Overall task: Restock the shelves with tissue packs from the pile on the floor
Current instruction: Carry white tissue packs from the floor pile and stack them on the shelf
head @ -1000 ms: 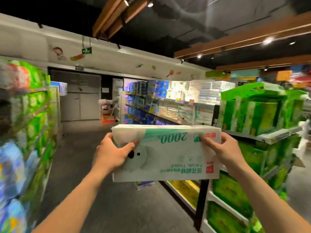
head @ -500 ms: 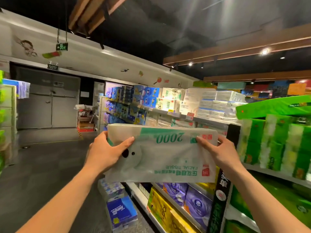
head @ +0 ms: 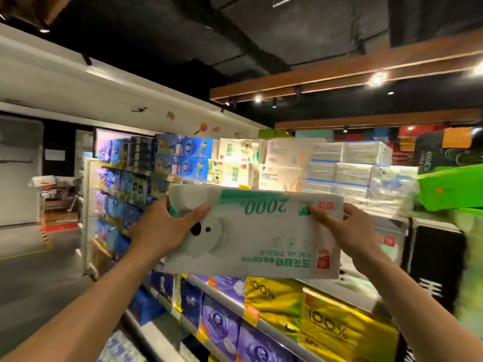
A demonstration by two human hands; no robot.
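I hold a white tissue pack (head: 261,231) with green print and a koala face, upside down, at chest height in front of the shelves. My left hand (head: 164,228) grips its left end, thumb across the front. My right hand (head: 347,231) grips its right end, thumb on the front near the red mark. Behind and above the pack, matching white koala packs (head: 239,163) sit on the top shelf. The pile on the floor is out of view.
Blue packs (head: 146,163) fill the shelves to the left. Purple packs (head: 222,320) and yellow packs (head: 326,317) line the shelves below my hands. Clear-wrapped white packs (head: 347,165) stack at upper right, green packs (head: 452,189) at far right. The aisle floor (head: 39,278) opens leftward.
My view has swung right toward the shelf unit and come closer. The pack stays in both hands and now sits just below the top shelf's white koala packs.
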